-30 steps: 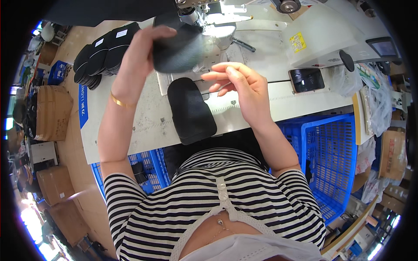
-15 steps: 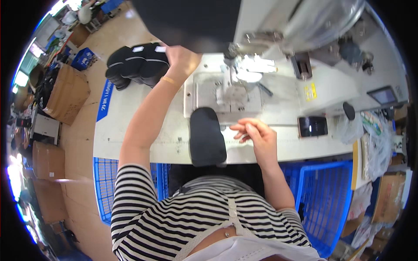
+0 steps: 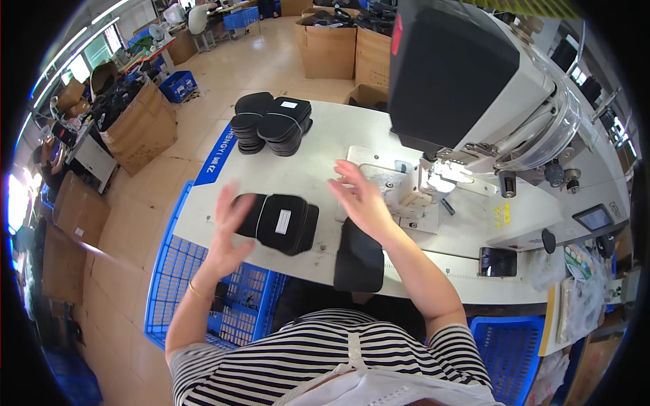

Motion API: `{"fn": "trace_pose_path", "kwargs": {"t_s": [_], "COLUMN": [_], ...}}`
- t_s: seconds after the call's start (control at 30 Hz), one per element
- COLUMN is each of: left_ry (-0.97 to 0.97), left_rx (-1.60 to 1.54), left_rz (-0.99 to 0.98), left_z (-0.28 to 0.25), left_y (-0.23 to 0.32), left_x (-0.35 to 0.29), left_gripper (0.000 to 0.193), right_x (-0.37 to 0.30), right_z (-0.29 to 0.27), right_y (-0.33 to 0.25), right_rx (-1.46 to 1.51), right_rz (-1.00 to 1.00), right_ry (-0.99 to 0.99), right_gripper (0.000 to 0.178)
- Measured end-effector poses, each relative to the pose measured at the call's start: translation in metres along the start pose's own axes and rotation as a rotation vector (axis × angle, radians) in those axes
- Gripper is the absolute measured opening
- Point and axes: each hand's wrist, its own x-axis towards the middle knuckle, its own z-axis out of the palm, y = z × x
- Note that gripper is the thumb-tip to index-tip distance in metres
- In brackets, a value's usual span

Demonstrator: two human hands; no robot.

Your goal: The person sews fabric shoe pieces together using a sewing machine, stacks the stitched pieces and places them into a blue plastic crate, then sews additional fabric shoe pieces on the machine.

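Note:
My left hand [image 3: 229, 230] hovers open, fingers spread, at the left side of a bundle of black flat pieces [image 3: 284, 222] lying on the white table [image 3: 318, 169]. My right hand [image 3: 359, 197] is open too, raised just right of that bundle and above a single black piece [image 3: 359, 258] that hangs over the table's near edge. A second, bigger bundle of black pieces [image 3: 271, 123] sits at the table's far left corner. Neither hand holds anything.
A large white industrial sewing machine [image 3: 474, 88] fills the right of the table, with a small control panel [image 3: 596, 218] further right. Blue plastic crates [image 3: 203, 284] stand beside my seat at left and right [image 3: 508, 345]. Cardboard boxes [image 3: 139, 125] stand on the floor.
My left hand has come down from the far side of the table and a bundle of black pieces now lies in front of me. My right hand lifted off the single piece.

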Motion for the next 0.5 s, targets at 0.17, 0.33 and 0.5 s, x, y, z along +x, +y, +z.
{"fn": "trace_pose_path", "kwargs": {"t_s": [0.17,0.33,0.5], "left_ry": [0.486,0.507,0.022], "left_rx": [-1.547,-1.982,-1.943], "left_rz": [-0.901,-0.939,-0.67], "left_z": [0.073,0.024,-0.005], "left_y": [0.016,0.024,0.032], "left_x": [-0.037,-0.028,-0.018], "left_gripper": [0.061,0.049,0.049], "right_x": [0.032,-0.018,-0.058], "right_z": [0.097,0.108,0.066], "right_y": [0.023,-0.015,-0.043], "right_rx": [-0.099,0.002,-0.052], "right_rz": [0.115,-0.154,-0.221], "right_ry": [-0.519,-0.226,-0.037], "right_gripper": [0.049,0.031,0.028]}}
